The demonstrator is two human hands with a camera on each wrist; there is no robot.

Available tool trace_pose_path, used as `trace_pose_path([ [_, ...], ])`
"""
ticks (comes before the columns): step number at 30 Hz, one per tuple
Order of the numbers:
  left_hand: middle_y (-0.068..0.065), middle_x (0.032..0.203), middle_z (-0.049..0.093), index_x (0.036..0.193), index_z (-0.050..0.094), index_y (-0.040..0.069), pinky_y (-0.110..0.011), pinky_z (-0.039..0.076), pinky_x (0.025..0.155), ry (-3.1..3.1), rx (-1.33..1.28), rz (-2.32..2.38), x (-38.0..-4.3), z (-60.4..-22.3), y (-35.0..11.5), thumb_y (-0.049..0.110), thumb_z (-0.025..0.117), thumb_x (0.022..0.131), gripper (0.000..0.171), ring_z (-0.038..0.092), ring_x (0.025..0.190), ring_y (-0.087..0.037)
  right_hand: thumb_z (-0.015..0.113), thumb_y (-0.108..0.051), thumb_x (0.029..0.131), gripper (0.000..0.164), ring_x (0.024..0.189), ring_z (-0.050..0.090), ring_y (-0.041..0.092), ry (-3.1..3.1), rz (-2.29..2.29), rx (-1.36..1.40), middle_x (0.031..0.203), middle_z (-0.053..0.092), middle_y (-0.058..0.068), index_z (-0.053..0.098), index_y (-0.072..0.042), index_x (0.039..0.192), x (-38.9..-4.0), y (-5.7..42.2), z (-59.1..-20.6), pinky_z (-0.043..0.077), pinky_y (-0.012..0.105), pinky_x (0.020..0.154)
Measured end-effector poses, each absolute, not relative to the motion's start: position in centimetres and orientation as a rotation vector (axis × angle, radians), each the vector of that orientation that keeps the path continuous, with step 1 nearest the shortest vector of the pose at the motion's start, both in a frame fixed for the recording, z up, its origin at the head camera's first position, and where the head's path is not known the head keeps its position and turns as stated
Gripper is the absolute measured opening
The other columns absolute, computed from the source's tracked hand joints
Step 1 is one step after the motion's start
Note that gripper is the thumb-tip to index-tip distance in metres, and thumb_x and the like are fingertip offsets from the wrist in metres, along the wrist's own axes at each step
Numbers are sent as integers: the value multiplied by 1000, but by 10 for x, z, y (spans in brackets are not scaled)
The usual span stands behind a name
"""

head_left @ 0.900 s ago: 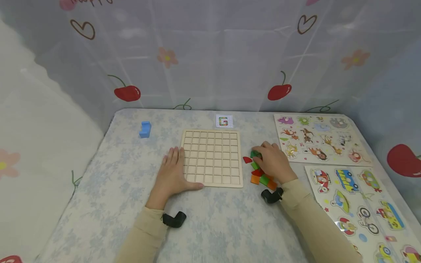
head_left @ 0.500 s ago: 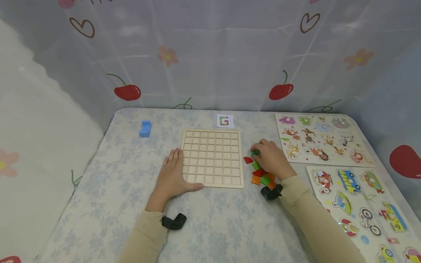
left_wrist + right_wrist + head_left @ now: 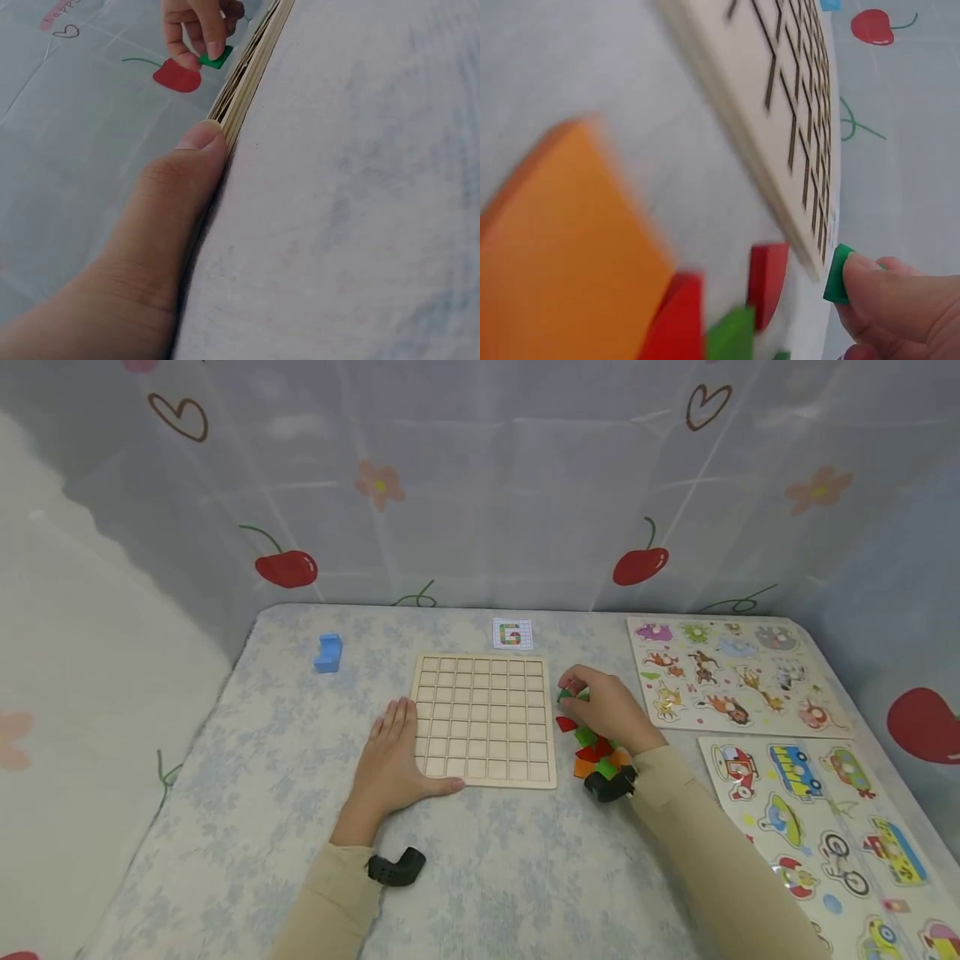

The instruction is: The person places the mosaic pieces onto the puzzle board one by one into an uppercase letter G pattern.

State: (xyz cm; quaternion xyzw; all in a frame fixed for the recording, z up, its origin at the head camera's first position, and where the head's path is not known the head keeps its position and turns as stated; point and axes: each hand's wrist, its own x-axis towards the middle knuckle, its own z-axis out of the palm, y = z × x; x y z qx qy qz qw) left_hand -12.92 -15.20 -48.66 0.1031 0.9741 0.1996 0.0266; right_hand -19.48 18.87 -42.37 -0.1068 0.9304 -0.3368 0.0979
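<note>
A square wooden grid board [image 3: 483, 722] lies flat on the table. My left hand [image 3: 393, 760] rests at its left side, fingers straight along the edge and the thumb [image 3: 199, 139] against the near edge. My right hand [image 3: 611, 706] is just off the board's right side, pinching a small green block [image 3: 838, 274] between thumb and fingers. Below that hand is a loose pile of small pieces: a red piece [image 3: 566, 724], an orange piece [image 3: 584, 768], a light green piece [image 3: 586, 737] and others. Part of the pile is hidden by the right hand and wrist.
Behind the board lies a small card [image 3: 512, 633] with a coloured G-shaped pattern on a grid. A blue block [image 3: 328, 653] stands at the back left. On the right are an animal puzzle board [image 3: 720, 681] and a vehicle puzzle board [image 3: 817, 827].
My right hand has moved from the pile slightly up and left, towards the board, with the green block pinched in its fingers. The left hand has stayed on the board's edge.
</note>
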Motion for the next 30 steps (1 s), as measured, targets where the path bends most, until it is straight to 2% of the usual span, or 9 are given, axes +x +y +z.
trace_pose_path([
  [8,-14,168,1,159,-2,4,-49,6,127,3023,351,608,-129,-486,-153,99,55,55,152,-1,156,-28,65,-19,97,22,87,56,25,2671,-1112,-315,110,63,9,62,-12,118,-221,141,-421,47,33,67],
  [14,-15,168,3,159,0,3,-48,9,127,3029,352,610,-128,-485,-153,97,56,56,151,2,156,-29,65,-16,97,19,91,57,25,2676,-1092,-348,107,63,8,64,-12,116,-232,113,-423,48,36,76],
  [24,-15,168,3,159,0,2,-47,9,128,3024,345,592,-127,-483,-152,96,58,56,150,2,157,-28,64,-16,97,19,94,59,23,2698,-1048,-361,108,64,6,66,-14,116,-239,98,-431,50,37,80],
  [30,-15,168,3,159,0,2,-47,8,128,3019,346,597,-127,-482,-152,95,58,57,150,1,157,-28,63,-16,98,20,104,60,24,2709,-1029,-375,112,64,6,67,-14,117,-240,97,-434,52,39,87],
])
